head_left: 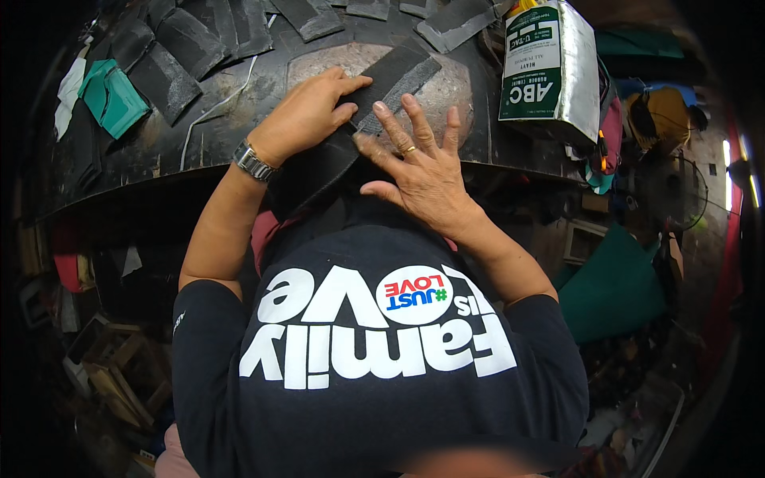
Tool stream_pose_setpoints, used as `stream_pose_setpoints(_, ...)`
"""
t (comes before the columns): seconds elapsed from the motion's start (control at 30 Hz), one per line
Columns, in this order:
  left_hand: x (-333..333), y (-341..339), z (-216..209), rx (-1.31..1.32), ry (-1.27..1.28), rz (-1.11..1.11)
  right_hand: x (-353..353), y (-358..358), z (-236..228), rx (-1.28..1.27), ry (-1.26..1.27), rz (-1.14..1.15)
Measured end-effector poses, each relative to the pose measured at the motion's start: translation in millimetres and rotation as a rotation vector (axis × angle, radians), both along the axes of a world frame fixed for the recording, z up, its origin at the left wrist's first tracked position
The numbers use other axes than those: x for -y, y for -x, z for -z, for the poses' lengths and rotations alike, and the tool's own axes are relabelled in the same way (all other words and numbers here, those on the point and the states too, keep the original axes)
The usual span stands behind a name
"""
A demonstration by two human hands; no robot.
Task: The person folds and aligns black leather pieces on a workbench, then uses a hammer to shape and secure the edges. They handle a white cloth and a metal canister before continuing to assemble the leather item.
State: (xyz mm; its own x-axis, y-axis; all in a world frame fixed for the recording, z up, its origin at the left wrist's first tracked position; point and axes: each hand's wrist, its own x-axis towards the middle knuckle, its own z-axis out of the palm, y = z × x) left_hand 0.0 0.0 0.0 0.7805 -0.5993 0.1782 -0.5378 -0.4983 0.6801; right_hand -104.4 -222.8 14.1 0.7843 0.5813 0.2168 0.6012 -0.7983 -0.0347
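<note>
A dark rectangular strip of sheet material (398, 70), with a greyish worn-looking band along one side, lies slantwise on the table before me. My left hand (309, 111), wearing a steel watch, holds the strip's left side with the index finger and thumb; its other fingers are partly hidden. Fingers spread, my right hand (422, 163) has its fingertips at the strip's lower right edge, over the grey band. It wears a ring and grips nothing. Below both hands, a black flap-like piece (315, 171) hangs over the table's near edge.
Several similar dark pieces (187, 44) are scattered over the far left of the dark table (239, 147). A teal folded piece (114, 97) and a white cord (211, 115) lie there too. A large green-and-white metal can (550, 68) stands at right, with a fan (673, 191) beyond.
</note>
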Motion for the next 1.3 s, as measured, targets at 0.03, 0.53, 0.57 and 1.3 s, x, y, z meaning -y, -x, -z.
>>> stream_pose_setpoints(0.03, -1.0, -0.7, 0.1, 0.001, 0.003, 0.006, 0.0, -0.5, -4.0, -0.044, -0.069, -0.025)
stream_pose_setpoints(0.53, -12.6, 18.0, -14.7, -0.11, -0.025, 0.053, 38.1, -71.2, 8.7, -1.477, -2.013, 0.111)
stream_pose_setpoints(0.57, -12.0, 18.6, -14.7, -0.107, -0.022, 0.048, 37.4, -71.7, 11.8, -1.552, -2.075, 0.09)
stream_pose_setpoints(1.3, -13.1, 18.4, -13.5, -0.098, 0.0, 0.061, 5.1, -59.7, 21.0, 0.152, 0.086, 0.454)
